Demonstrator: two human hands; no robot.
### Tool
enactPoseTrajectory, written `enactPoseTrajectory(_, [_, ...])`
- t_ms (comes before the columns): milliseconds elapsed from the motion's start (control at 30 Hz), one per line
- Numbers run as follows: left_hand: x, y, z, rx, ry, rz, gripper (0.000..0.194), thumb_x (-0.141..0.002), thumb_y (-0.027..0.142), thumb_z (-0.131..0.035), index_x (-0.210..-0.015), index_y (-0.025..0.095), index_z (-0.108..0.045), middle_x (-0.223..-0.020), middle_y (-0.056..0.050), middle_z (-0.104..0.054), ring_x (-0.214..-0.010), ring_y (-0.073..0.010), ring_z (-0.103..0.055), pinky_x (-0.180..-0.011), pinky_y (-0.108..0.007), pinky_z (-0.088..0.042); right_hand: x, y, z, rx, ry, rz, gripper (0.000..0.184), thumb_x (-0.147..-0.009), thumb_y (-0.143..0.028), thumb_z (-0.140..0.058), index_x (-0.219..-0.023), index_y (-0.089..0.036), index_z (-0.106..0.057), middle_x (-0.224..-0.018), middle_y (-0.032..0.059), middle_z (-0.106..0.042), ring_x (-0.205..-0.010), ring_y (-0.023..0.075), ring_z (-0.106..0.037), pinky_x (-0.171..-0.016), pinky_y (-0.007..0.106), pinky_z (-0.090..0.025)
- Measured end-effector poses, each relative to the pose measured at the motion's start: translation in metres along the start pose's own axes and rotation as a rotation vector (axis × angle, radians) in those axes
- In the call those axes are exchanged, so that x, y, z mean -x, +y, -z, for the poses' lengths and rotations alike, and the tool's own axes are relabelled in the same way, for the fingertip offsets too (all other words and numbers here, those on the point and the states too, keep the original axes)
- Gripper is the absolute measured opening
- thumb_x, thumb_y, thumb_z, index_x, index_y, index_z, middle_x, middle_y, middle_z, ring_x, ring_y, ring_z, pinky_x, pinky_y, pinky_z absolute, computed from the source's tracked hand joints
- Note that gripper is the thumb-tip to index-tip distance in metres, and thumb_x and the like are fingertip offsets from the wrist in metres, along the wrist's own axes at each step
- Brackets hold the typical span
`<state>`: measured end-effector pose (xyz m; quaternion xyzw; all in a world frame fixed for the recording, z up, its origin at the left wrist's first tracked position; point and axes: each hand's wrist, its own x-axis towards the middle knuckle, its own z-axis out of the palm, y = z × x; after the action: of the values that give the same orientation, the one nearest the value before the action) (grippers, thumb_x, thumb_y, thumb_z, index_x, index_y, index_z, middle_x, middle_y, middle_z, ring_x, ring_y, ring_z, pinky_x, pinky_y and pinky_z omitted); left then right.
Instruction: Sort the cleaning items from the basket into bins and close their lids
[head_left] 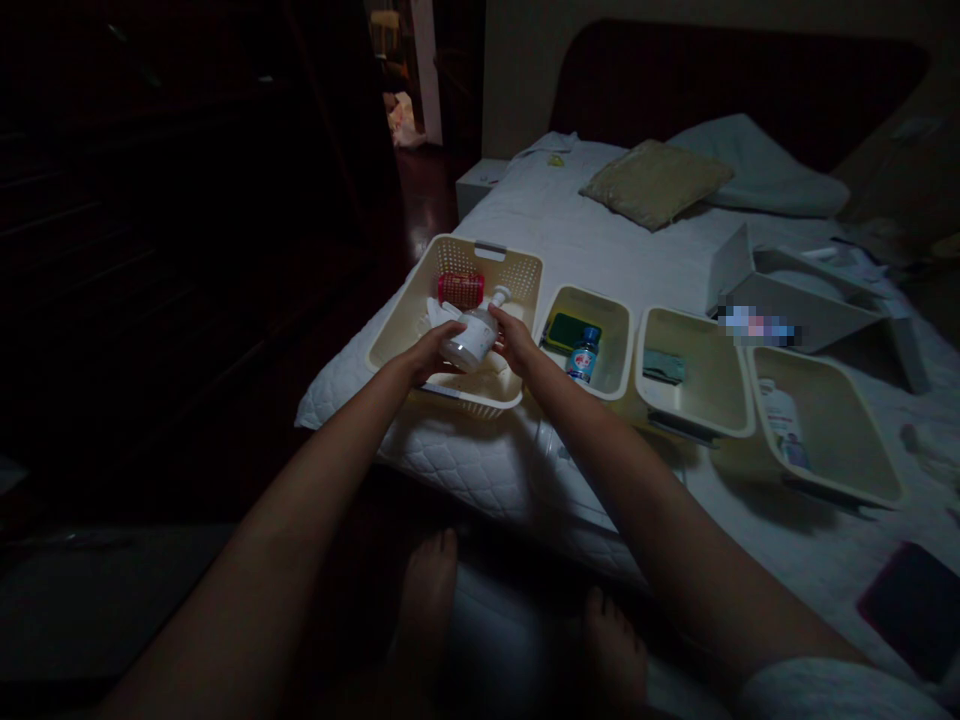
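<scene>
Both my hands hold a clear pump bottle (472, 340) with a white label, tilted so its white pump head points up and to the right. My left hand (435, 356) grips it near the base, and my right hand (513, 342) has hold of the side near the neck. Below the bottle is a large cream perforated basket (382, 335) on the corner of the bed. Inside that basket, a red container (460, 290) lies against the far side, and something white and crumpled (442, 313) is partly hidden by the bottle.
Right of the basket stand three smaller cream bins. The first bin (627, 340) holds a blue-capped bottle (583, 358) and a green item (573, 331). The second bin (712, 400) has a teal packet (664, 366); the third bin (862, 460), a white bottle (778, 415). A grey box (731, 265) lies behind.
</scene>
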<state>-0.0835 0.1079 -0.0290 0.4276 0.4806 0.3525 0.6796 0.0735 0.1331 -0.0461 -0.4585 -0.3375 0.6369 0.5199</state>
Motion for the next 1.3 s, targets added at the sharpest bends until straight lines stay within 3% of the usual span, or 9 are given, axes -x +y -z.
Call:
enactPoseTrajectory(267, [-0.006, -0.006, -0.001, -0.068, -0.065, -0.061, 0.048, -0.064, 0.048, -0.066, -0.103, 0.02, -0.061, -0.106, -0.007, -0.064, -0.095, -0.0226, -0.06, -0.074, -0.034, -0.051, 0.003, -0.003, -0.001, 0.065, 0.064, 0.108, 0.034, -0.06, -0.045, -0.068, -0.079, -0.018, -0.061, -0.075, -0.0006, -0.064, -0.074, 0.0144, -0.058, -0.072, 0.03, -0.046])
enactPoseTrajectory(433, [-0.008, -0.009, -0.003, -0.233, 0.05, -0.171, 0.047, -0.063, 0.048, -0.067, -0.096, 0.017, -0.059, -0.102, -0.006, -0.063, -0.091, -0.02, -0.06, -0.076, -0.03, -0.048, 0.0, -0.001, 0.0, 0.072, 0.103, 0.151, 0.033, -0.057, -0.046, -0.07, -0.072, -0.019, -0.058, -0.071, -0.0024, -0.062, -0.07, 0.0128, -0.058, -0.069, 0.028, -0.046])
enactPoseTrajectory(633, [-0.007, -0.008, -0.011, -0.466, 0.106, -0.304, 0.058, -0.056, 0.045, -0.074, -0.101, 0.015, -0.053, -0.1, -0.007, -0.061, -0.09, -0.0212, -0.059, -0.077, -0.032, -0.046, -0.002, 0.001, 0.001, 0.156, 0.15, 0.149, 0.034, -0.057, -0.049, -0.07, -0.069, -0.02, -0.057, -0.064, -0.0033, -0.059, -0.069, 0.0136, -0.057, -0.065, 0.026, -0.045])
enactPoseTrajectory(933, [-0.006, -0.009, -0.01, -0.548, 0.128, -0.277, 0.054, -0.053, 0.041, -0.076, -0.096, 0.016, -0.054, -0.098, -0.008, -0.061, -0.088, -0.022, -0.059, -0.08, -0.035, -0.046, -0.003, 0.004, 0.001, 0.261, 0.201, 0.171, 0.04, -0.052, -0.048, -0.073, -0.069, -0.02, -0.051, -0.066, -0.0048, -0.054, -0.065, 0.0112, -0.052, -0.06, 0.024, -0.041])
enactPoseTrajectory(1133, [-0.009, -0.014, -0.006, -0.478, 0.113, -0.26, 0.054, -0.053, 0.04, -0.076, -0.096, 0.016, -0.054, -0.099, -0.007, -0.062, -0.087, -0.0214, -0.06, -0.078, -0.034, -0.048, 0.002, 0.002, -0.001, 0.26, 0.125, 0.141, 0.037, -0.056, -0.046, -0.071, -0.073, -0.019, -0.051, -0.071, -0.0042, -0.055, -0.069, 0.0115, -0.053, -0.063, 0.024, -0.041])
enactPoseTrajectory(1300, [-0.007, -0.012, -0.004, -0.412, 0.151, -0.194, 0.053, -0.054, 0.041, -0.076, -0.095, 0.016, -0.057, -0.094, -0.007, -0.064, -0.084, -0.021, -0.062, -0.073, -0.031, -0.048, 0.009, -0.002, -0.002, 0.165, -0.012, 0.11, 0.033, -0.064, -0.048, -0.066, -0.078, -0.02, -0.056, -0.084, -0.0011, -0.06, -0.078, 0.0124, -0.055, -0.068, 0.026, -0.043])
